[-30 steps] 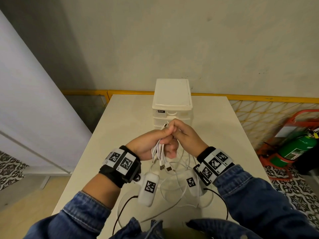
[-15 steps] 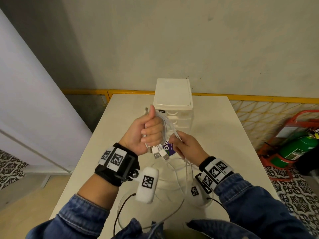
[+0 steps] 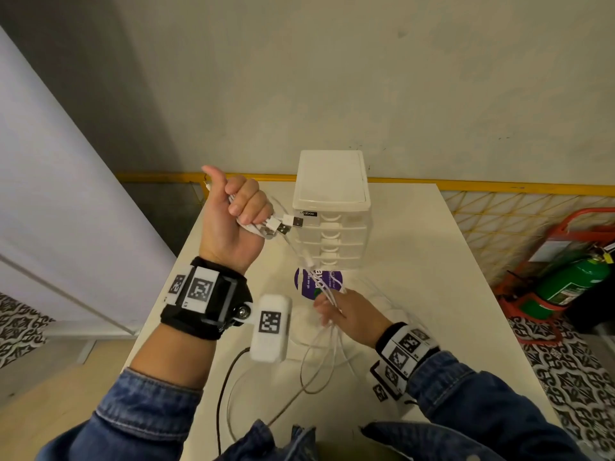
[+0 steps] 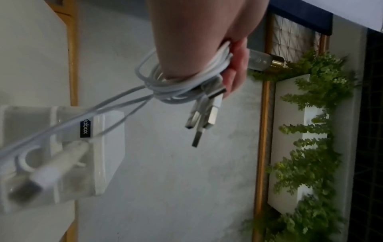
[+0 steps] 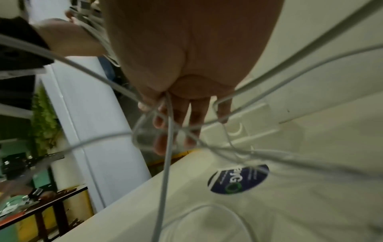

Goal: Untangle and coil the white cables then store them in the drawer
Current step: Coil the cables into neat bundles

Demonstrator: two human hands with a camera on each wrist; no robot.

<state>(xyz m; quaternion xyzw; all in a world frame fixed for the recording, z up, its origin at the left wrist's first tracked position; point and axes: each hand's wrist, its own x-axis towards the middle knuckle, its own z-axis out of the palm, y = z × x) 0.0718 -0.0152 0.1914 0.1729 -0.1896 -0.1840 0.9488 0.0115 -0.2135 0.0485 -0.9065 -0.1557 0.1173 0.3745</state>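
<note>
Left of centre in the head view, the left hand [image 3: 233, 224] is clenching its fingers [image 3: 248, 202] around a bunch of white cables [image 3: 263, 227], thumb sticking up. The plugs are poking toward the drawer unit [image 3: 332, 207] at centre. Lower right, the right hand [image 3: 349, 314] is pinching the trailing strands, which are looping down onto the surface [image 3: 432, 277].

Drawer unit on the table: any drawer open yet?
All shut. In the head view the fronts of the drawer unit sit flush, none pulled out. The white cables are held by the left hand and right hand.
</note>
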